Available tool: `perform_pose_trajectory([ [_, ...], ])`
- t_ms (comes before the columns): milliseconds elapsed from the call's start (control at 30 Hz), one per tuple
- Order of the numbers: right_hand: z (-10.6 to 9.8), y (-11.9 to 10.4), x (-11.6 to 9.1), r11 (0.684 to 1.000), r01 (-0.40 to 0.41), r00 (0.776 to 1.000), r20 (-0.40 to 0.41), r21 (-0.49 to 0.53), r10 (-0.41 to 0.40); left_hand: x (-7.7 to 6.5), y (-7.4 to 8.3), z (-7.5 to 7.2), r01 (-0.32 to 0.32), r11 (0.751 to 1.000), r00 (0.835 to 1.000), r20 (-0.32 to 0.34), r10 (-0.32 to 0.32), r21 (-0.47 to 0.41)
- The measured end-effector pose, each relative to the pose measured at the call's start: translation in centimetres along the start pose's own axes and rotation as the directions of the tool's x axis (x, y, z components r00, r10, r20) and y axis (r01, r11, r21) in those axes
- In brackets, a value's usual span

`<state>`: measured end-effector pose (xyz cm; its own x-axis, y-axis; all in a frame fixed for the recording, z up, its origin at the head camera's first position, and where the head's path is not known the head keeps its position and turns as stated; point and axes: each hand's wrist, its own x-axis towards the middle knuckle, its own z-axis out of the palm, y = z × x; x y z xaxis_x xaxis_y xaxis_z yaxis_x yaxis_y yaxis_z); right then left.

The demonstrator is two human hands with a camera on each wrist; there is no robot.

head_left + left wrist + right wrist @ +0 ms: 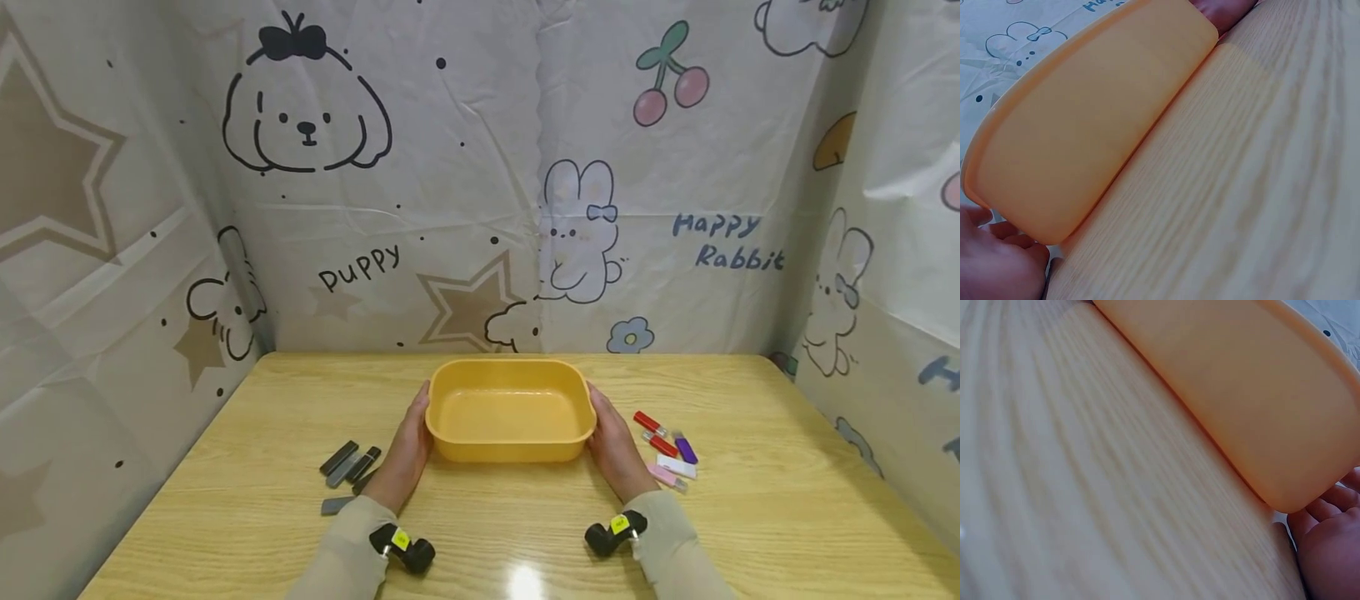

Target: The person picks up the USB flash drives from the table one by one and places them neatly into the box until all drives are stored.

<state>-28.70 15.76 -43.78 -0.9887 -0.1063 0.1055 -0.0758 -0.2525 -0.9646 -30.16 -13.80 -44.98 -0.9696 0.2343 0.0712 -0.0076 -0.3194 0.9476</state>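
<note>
A yellow plastic basin (510, 452), rectangular with rounded corners, is at the middle of the table, and its inside looks bare. My left hand (405, 457) grips its left end, the right hand (617, 454) its right end. In the left wrist view the basin's long wall (1085, 131) runs close along the tabletop, with the left hand's curled fingers (1019, 239) at its end. The right wrist view has the same wall (1247, 394), with the right fingers (1322, 509) bent against its end.
Several USB flash drives lie right of the basin: red (649, 423), purple (686, 448), white (677, 467), pink (667, 477). To the left are several black and grey sticks (340, 457), partly behind the left forearm. A printed cloth (465, 192) hangs around the wood-grain table (240, 467).
</note>
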Motion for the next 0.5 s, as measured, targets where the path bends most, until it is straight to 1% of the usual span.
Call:
perform_pose_trajectory([
  [133, 0.19, -0.07, 0.00, 1.000, 0.004, 1.000, 0.008, 0.003, -0.004, -0.05, 0.16, -0.08, -0.006, 1.000, 1.000, -0.008, 0.006, 0.014],
  [300, 0.16, -0.09, -0.02, 1.000, 0.012, 1.000, 0.016, 0.005, -0.012, -0.01, 0.10, -0.12, -0.018, 1.000, 1.000, -0.004, 0.018, -0.003],
  [400, 0.09, -0.05, -0.05, 1.000, 0.002, 1.000, 0.006, -0.006, -0.002, -0.03, 0.03, -0.12, -0.018, 1.000, 1.000, -0.023, 0.018, 0.003],
  [500, 0.03, 0.03, -0.09, 1.000, -0.005, 1.000, -0.014, -0.026, 0.004, -0.07, 0.03, -0.04, -0.033, 0.999, 0.998, -0.049, 0.033, 0.009],
])
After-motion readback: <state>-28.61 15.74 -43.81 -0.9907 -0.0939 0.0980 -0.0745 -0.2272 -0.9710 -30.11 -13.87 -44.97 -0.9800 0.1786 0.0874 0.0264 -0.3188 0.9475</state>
